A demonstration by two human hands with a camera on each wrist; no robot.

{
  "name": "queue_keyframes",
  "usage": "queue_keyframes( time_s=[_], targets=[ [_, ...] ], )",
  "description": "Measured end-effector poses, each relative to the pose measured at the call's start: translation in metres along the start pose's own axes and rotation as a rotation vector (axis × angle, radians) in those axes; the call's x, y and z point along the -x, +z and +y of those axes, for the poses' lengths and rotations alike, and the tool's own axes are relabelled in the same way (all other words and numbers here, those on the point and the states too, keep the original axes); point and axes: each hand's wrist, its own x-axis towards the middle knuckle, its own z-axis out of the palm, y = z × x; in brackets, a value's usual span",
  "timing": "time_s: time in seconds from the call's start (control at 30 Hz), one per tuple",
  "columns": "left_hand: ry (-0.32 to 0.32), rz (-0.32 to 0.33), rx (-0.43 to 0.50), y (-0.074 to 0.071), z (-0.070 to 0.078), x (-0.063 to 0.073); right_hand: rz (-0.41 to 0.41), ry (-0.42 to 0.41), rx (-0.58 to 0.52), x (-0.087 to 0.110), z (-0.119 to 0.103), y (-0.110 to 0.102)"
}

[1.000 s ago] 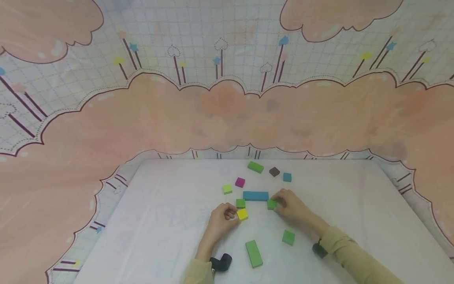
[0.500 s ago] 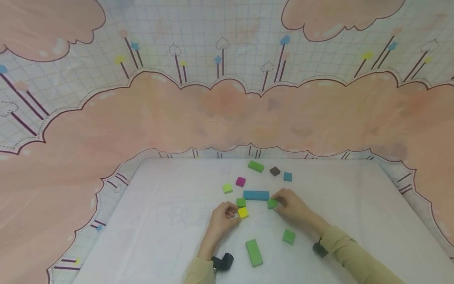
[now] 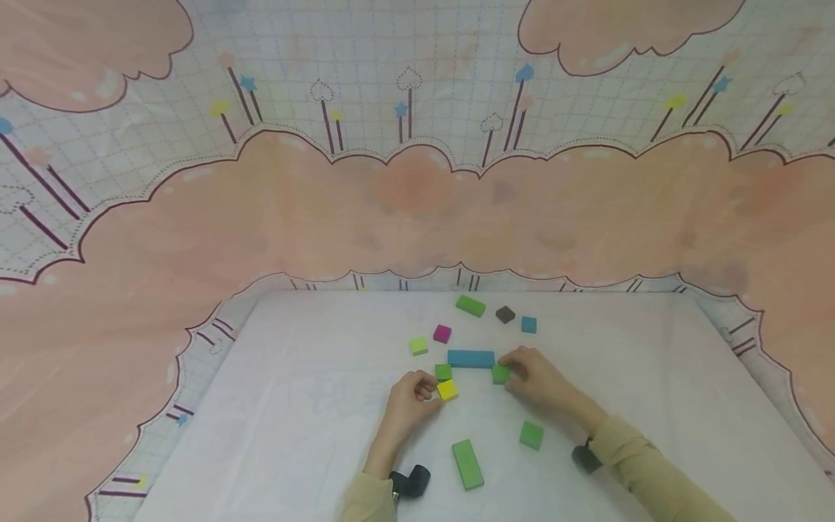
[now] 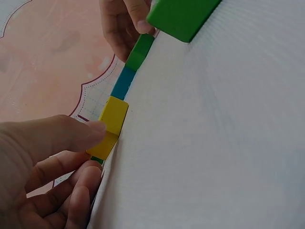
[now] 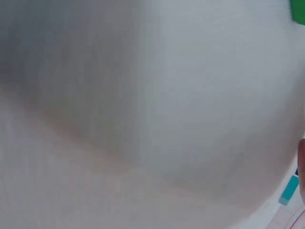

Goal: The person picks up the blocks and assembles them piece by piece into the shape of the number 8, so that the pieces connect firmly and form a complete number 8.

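My left hand [image 3: 407,402] pinches a yellow block [image 3: 447,390] between thumb and index finger; the left wrist view shows the thumb [image 4: 86,136] lying on its near face. Right behind that block is a small green block [image 3: 443,372], mostly hidden in the left wrist view. A long blue block [image 3: 471,359] lies across, just beyond the green one. At its right end my right hand [image 3: 538,377] holds another small green block [image 3: 500,374] between thumb and index finger. The right wrist view is mostly blurred and shows only a sliver of a finger [image 5: 302,167].
Nearer me lie a long green block [image 3: 467,465] and a green square block [image 3: 531,436]. Farther back are a lime block [image 3: 419,346], a magenta block [image 3: 442,333], a green oblong block [image 3: 471,305], a dark brown block [image 3: 505,314] and a small blue block [image 3: 529,325] on the white table [image 3: 293,435].
Both hands keep their places at their blocks. The yellow block has edged very slightly away from me, towards the green block behind it.
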Motion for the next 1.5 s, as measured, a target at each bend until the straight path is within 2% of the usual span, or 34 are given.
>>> queue_keyframes(
  time_s=[0.2,0.43,0.73,1.07,1.3,1.5],
  targets=[
    [-0.011,0.0,-0.003,-0.001,0.0,-0.001,0.01,0.049,-0.042,0.008,-0.005,-0.004],
    [-0.011,0.001,-0.008,-0.003,0.003,0.0,0.072,0.028,-0.106,0.023,-0.012,-0.011],
    [-0.007,0.015,-0.01,-0.002,0.003,0.0,0.12,0.128,-0.18,0.042,-0.026,-0.013],
    [-0.009,0.004,0.0,-0.001,0.002,0.0,0.171,0.225,-0.14,0.066,-0.035,-0.003],
    [-0.009,0.006,0.01,-0.001,0.0,-0.001,0.173,0.319,-0.134,0.077,-0.039,0.002],
    [-0.014,0.005,0.008,0.0,0.0,-0.001,0.181,0.326,-0.092,0.085,-0.037,0.01]
  ],
)
